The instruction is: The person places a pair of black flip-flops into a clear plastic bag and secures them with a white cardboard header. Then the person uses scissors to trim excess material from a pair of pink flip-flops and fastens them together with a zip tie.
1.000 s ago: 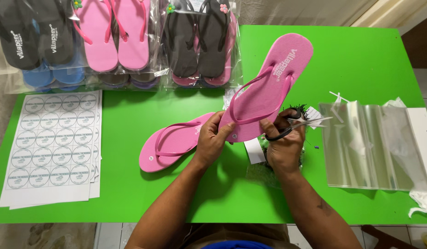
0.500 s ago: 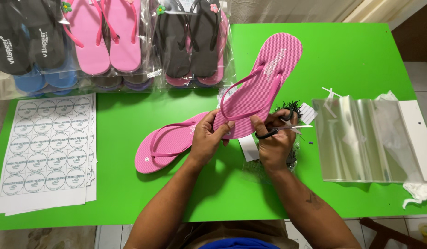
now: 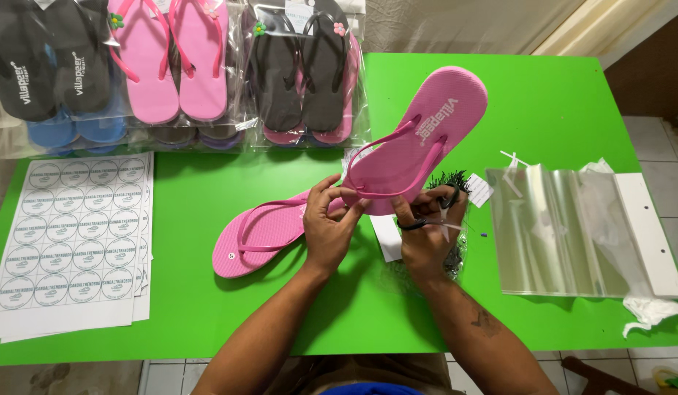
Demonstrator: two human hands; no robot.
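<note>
— So, what do the hands hold?

— Left hand (image 3: 330, 228) pinches the heel end of a pink foam flip-flop (image 3: 416, 143), tilted up above both hands. Right hand (image 3: 425, 235) is curled shut around small black-handled scissors (image 3: 435, 216), just under that sandal.

— And nearby?

— Another pink flip-flop (image 3: 262, 232) lies flat, touching the left hand. Clear plastic bags (image 3: 558, 230) sit right of the right hand. A white sticker sheet (image 3: 76, 241) lies far left.

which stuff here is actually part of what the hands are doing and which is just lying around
In hand:
- left hand on the heel of the upper pink flip-flop
- right hand holding small scissors
- lower pink flip-flop, lying under the upper one

Lying about:
- bagged flip-flop pairs at the table's back
- round sticker sheets
- clear plastic bags
- green table
</note>
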